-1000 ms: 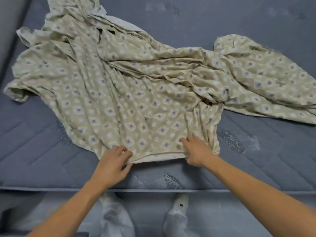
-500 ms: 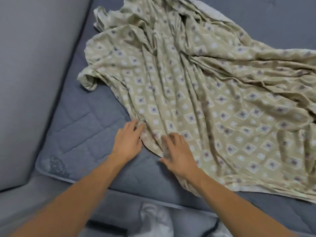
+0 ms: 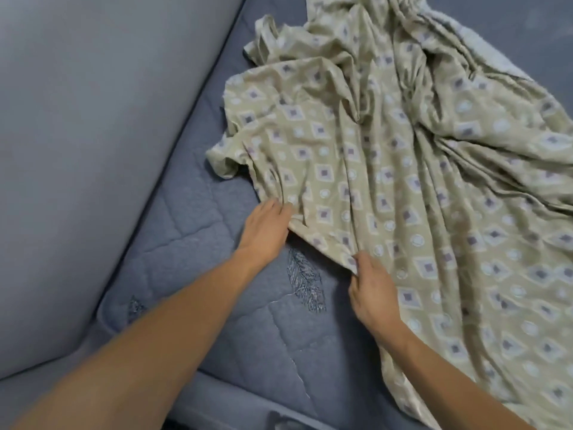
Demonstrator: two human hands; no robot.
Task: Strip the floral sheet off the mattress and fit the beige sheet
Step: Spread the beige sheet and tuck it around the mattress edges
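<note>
The beige sheet (image 3: pixel 403 187), printed with small diamonds and circles, lies crumpled across the bare blue quilted mattress (image 3: pixel 192 243). Its near edge runs diagonally between my hands. My left hand (image 3: pixel 266 231) has its fingers closed on a gathered fold at the sheet's left edge. About a hand's length to the right, my right hand (image 3: pixel 372 290) pinches the same edge between thumb and fingers. The mattress corner (image 3: pixel 108 311) at the lower left is uncovered. No floral sheet is in view.
A grey wall (image 3: pixel 93 135) runs along the mattress's left side. A strip of pale, rough fabric (image 3: pixel 483 45) shows beside the sheet at the upper right. Grey floor (image 3: pixel 46 392) lies below the mattress corner.
My view has swung left towards the mattress corner and the wall. Both hands have slid left along the sheet's edge and moved apart, and now grip it instead of resting flat.
</note>
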